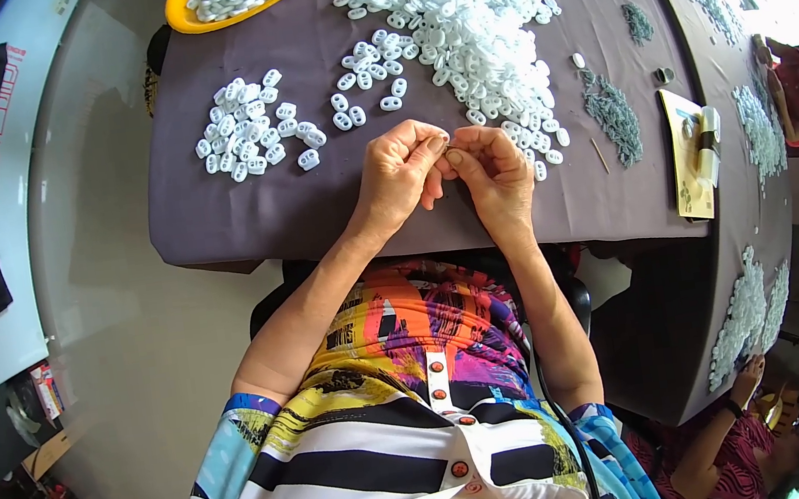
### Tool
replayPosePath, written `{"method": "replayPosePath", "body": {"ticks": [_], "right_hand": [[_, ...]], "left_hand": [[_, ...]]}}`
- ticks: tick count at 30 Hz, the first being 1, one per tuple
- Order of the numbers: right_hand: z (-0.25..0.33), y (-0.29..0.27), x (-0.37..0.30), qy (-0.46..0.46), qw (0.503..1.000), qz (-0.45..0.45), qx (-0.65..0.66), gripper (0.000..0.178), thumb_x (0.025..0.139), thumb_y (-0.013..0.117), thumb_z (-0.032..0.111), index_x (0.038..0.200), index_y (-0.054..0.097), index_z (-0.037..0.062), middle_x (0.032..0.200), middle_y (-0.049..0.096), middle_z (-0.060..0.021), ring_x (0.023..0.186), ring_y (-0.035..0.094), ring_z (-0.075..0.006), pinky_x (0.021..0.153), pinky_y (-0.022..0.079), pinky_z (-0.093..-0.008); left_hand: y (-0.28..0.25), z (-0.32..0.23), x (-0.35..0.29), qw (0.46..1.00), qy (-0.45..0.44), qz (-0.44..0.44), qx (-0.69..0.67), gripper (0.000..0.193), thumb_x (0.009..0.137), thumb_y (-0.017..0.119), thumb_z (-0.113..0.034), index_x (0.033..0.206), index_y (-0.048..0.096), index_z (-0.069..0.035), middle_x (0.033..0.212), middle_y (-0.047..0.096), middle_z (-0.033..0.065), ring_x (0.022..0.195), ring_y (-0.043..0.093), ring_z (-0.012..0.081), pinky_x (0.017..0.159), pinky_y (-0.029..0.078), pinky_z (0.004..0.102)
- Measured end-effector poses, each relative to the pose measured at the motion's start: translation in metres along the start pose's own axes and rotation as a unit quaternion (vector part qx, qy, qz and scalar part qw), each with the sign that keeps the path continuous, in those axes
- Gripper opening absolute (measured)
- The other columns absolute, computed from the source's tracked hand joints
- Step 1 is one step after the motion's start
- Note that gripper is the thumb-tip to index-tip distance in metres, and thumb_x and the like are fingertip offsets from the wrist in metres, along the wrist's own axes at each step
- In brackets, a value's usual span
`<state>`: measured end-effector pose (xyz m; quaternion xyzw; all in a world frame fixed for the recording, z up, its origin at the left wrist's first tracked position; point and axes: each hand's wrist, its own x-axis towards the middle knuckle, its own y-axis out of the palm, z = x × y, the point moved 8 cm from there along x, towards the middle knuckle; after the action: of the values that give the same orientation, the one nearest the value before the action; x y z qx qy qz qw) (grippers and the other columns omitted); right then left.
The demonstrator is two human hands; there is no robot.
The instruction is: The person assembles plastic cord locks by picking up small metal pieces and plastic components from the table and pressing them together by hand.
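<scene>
Above the table's near edge, my left hand (397, 171) and my right hand (493, 171) meet, thumbs and fingers pinched together. Whatever sits between the fingertips is too small and covered to make out. Just beyond them spreads a large heap of white oval plastic pieces (471, 23), many showing two holes. A loose cluster of the same pieces (377, 63) lies ahead of my left hand. Further left is a separate small pile of these white pieces (243, 134).
A yellow dish (178, 14) of white pieces stands at the far left. Rightward lie a grey pile of tiny parts (614, 118), a thin stick (600, 154) and a yellow card (688, 181) under a white object. Another person (724, 449) sits at the lower right by more piles.
</scene>
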<state>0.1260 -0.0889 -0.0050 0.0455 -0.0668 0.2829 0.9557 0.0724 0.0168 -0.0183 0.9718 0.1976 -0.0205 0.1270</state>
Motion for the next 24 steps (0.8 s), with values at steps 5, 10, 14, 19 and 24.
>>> {"method": "replayPosePath", "body": {"ticks": [5,10,14,19,24], "right_hand": [[0.001,-0.003,-0.002,0.024,0.996,-0.019,-0.089,0.006,0.084,0.056,-0.004,0.089,0.058,-0.0010,0.073,0.061,-0.0035,0.066,0.056,-0.0070,0.061,0.048,-0.0203],[0.004,0.001,0.001,0.040,0.996,-0.011,-0.078,0.004,0.084,0.055,-0.002,0.085,0.059,-0.0007,0.068,0.061,-0.0025,0.061,0.055,-0.0061,0.056,0.046,-0.0196],[0.000,0.004,0.006,0.066,0.995,0.003,-0.081,0.004,0.084,0.056,-0.001,0.085,0.060,-0.0004,0.069,0.061,-0.0015,0.058,0.053,-0.0058,0.054,0.046,-0.0198],[0.005,0.016,0.022,0.071,0.991,0.049,-0.099,0.009,0.084,0.056,0.000,0.091,0.061,0.0003,0.075,0.061,-0.0017,0.062,0.055,-0.0057,0.053,0.046,-0.0201],[0.027,0.035,0.053,-0.101,0.942,0.070,-0.311,0.015,0.082,0.054,0.001,0.095,0.062,0.0032,0.076,0.060,-0.0075,0.062,0.057,-0.0154,0.058,0.048,-0.0269]], "left_hand": [[0.001,-0.002,0.000,1.000,0.008,-0.003,0.006,0.012,0.090,0.052,-0.010,0.086,0.058,0.000,0.064,0.060,0.0062,0.041,0.048,0.0051,0.035,0.037,0.0182],[0.000,-0.004,-0.001,0.999,0.009,0.008,0.031,0.013,0.091,0.051,-0.010,0.086,0.057,0.000,0.064,0.060,0.0062,0.042,0.049,0.0052,0.035,0.038,0.0183],[-0.003,0.002,-0.002,1.000,-0.002,0.001,0.000,0.013,0.092,0.050,-0.011,0.089,0.056,0.000,0.066,0.060,0.0064,0.043,0.050,0.0063,0.036,0.039,0.0189],[-0.032,-0.004,-0.012,0.990,0.039,-0.109,-0.080,0.015,0.092,0.050,-0.014,0.096,0.052,0.000,0.071,0.058,0.0066,0.046,0.052,0.0080,0.039,0.042,0.0197],[-0.040,-0.008,-0.017,0.988,0.046,-0.119,-0.085,0.012,0.092,0.049,-0.012,0.092,0.052,0.000,0.070,0.056,0.0060,0.045,0.051,0.0070,0.038,0.040,0.0189]]}}
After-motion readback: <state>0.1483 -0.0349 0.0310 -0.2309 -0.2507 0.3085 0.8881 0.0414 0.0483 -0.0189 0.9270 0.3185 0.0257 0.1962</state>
